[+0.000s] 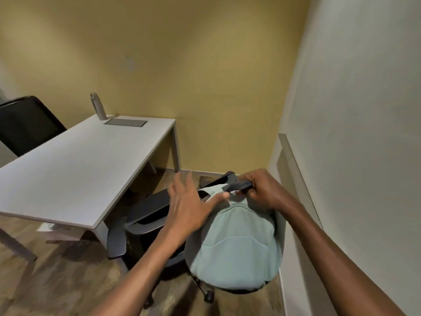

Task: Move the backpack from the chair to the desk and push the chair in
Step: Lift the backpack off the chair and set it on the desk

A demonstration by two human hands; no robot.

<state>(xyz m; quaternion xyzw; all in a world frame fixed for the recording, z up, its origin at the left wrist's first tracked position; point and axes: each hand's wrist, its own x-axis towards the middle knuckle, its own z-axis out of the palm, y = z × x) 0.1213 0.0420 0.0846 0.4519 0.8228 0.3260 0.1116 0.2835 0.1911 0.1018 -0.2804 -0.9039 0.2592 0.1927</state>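
A pale green backpack [234, 247] sits upright on a dark grey office chair [141, 215], low and right of centre. My right hand [262, 190] is shut on the backpack's dark top handle. My left hand [189, 201] is open, fingers spread, with its thumb touching the backpack's top near a light strap. The white desk [86, 169] stands to the left, its near corner next to the chair's armrest. The chair's seat is mostly hidden by the backpack and my arms.
A metal water bottle [98, 106] and a grey inset panel [125, 122] are at the desk's far end. A second black chair [25, 124] stands at far left. A white wall with a ledge [303, 179] runs close on the right; a yellow wall is behind.
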